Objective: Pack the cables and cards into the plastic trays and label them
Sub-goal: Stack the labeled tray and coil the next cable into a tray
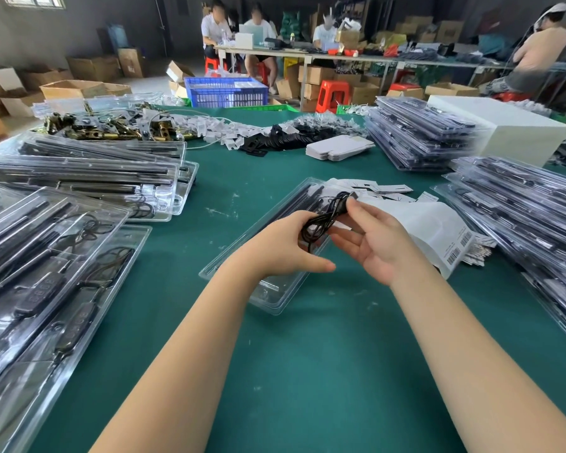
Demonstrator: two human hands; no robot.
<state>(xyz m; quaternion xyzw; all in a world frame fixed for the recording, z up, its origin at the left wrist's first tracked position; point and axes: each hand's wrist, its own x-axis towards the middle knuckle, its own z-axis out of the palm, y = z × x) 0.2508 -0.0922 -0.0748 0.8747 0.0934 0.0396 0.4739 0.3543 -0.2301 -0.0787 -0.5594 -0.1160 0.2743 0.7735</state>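
A coiled black cable hangs between my two hands above a clear plastic tray that lies slanted on the green table. My left hand grips the lower loops of the coil. My right hand pinches the cable's upper end between thumb and forefinger, its other fingers spread. Black rods lie in the tray's far end. White cards and a sheet of barcode labels lie just right of the tray.
Filled trays lie stacked at left and at right, more at the back. Black and white clips, brass hardware, flat white boxes and a white box line the far side. People sit at a table beyond.
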